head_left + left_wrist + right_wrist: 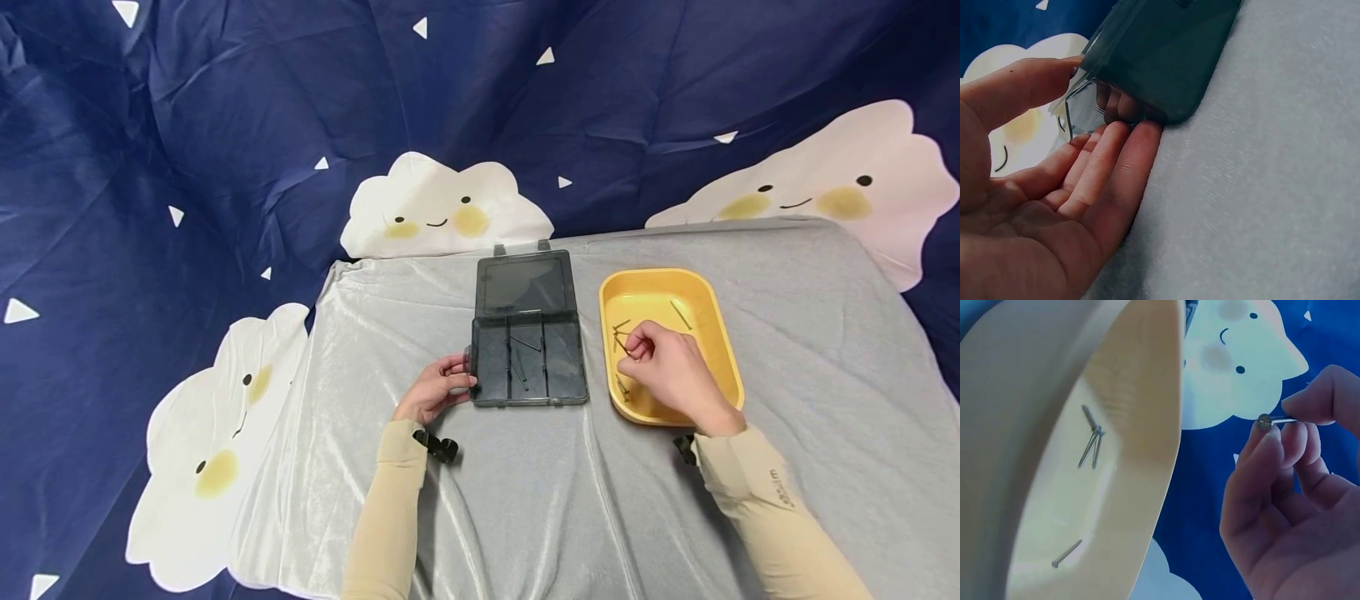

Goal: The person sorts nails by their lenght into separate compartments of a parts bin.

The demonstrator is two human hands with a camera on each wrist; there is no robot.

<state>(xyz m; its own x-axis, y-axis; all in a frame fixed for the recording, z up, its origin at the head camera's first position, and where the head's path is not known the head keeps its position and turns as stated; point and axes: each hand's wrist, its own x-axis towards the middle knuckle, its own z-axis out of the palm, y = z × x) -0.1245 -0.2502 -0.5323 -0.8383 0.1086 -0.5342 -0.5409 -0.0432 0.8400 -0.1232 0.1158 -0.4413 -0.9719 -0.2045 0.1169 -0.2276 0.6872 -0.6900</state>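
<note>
My left hand [435, 388] holds the left edge of a dark see-through compartment box [487, 358], thumb on the upper rim and fingers against the side in the left wrist view. Its lid [525, 283] lies folded back, away from me. Long thin screws [521, 371] lie in the middle compartment. Over the yellow tray [731, 367], my right hand [667, 367] pinches a screw [1282, 419] between thumb and fingers, its round head facing the right wrist camera. Several loose screws [1089, 440] lie on the tray's floor.
Box and tray stand side by side on a table covered with grey cloth [510, 500]. A dark blue curtain [480, 83] with clouds and white triangles hangs behind and to the left. Black straps [442, 448] circle both wrists.
</note>
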